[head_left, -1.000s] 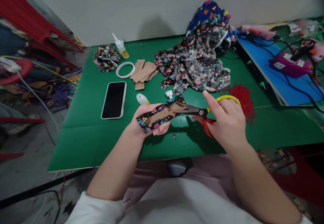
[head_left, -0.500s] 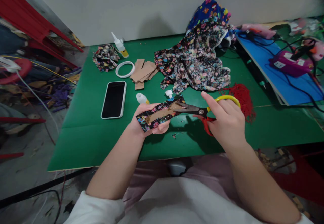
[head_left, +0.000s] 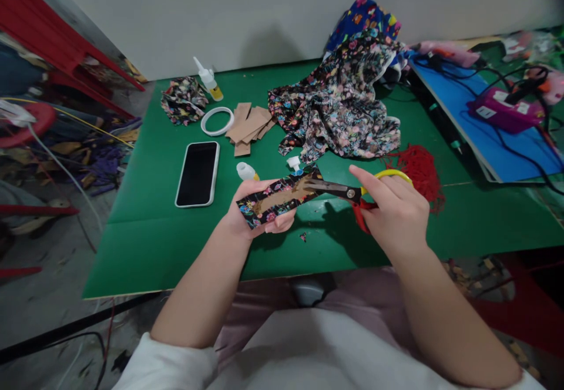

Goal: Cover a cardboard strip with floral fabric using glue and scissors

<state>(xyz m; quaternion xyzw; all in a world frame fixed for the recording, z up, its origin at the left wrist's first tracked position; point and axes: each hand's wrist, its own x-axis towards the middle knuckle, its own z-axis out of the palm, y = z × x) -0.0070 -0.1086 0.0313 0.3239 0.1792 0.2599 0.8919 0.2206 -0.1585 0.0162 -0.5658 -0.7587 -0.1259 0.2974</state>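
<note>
My left hand [head_left: 253, 202] is closed around a strip of black floral fabric [head_left: 268, 218], its thumb on the upper edge and its fingers underneath. A piece of brown cardboard [head_left: 279, 197] lies along the middle of the fabric, with darker smears on it. In my right hand [head_left: 396, 208] are scissors [head_left: 350, 194] with a yellow and a red handle, the index finger stretched out. The blades lie nearly together over the right end of the strip. An uncapped glue bottle [head_left: 245, 171] and a white nozzle cap [head_left: 294, 162] sit just beyond the strip.
On the green table [head_left: 145, 249] lie a phone [head_left: 197, 174], a white tape ring [head_left: 217, 121], cardboard strips [head_left: 249, 127], another glue bottle [head_left: 210, 81], crumpled floral cloth [head_left: 339, 102] and red threads [head_left: 418, 172]. A purple device [head_left: 504, 110] with cables rests on a blue folder at right.
The scissor blades have come closer together, and the red handle has moved up toward the yellow one. My left hand and the fabric strip have stayed put.
</note>
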